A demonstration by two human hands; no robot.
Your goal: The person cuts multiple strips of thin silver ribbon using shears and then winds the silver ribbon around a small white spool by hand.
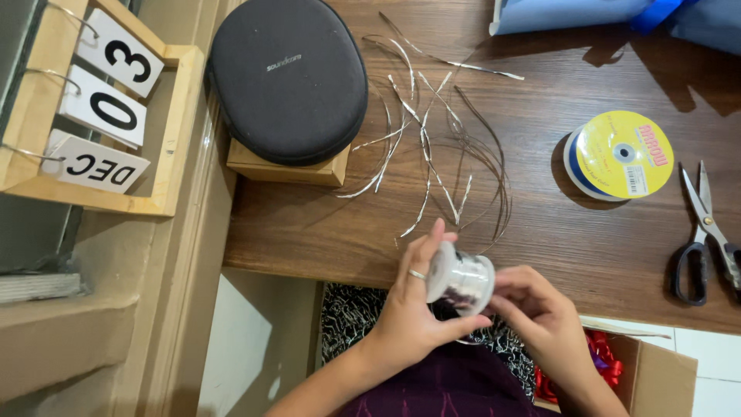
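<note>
I hold a small spool of silver ribbon (461,279) between both hands, just off the near edge of the wooden table (571,232) and above my lap. It is a squat reel, lying on its side, with pale, clouded, see-through end discs and a core wound tight with shiny metallic ribbon that catches the light in bright streaks. My left hand (409,309) wraps it from the left, fingers standing up along the near disc and the thumb pressed under the reel, a thin ring on one finger; that hand is closed on the spool. My right hand (532,309) meets it from the right, fingertips pinched at the far disc and the wound ribbon, so it too grips the spool. A thin loop of ribbon hangs just below the reel. On the table beyond my hands lies a loose tangle of cut silver ribbon strips (432,139), curling and crossing one another. Further right sits a larger reel with a yellow label and blue ribbon (617,154), lying flat, and near the right edge a pair of scissors (706,232) with dark handles. At the back left a dark oval zip case (289,77) rests on a small wooden block (285,170), beside a wooden flip calendar (100,108). Low on the right, a cardboard box (656,378) holds something red.
</note>
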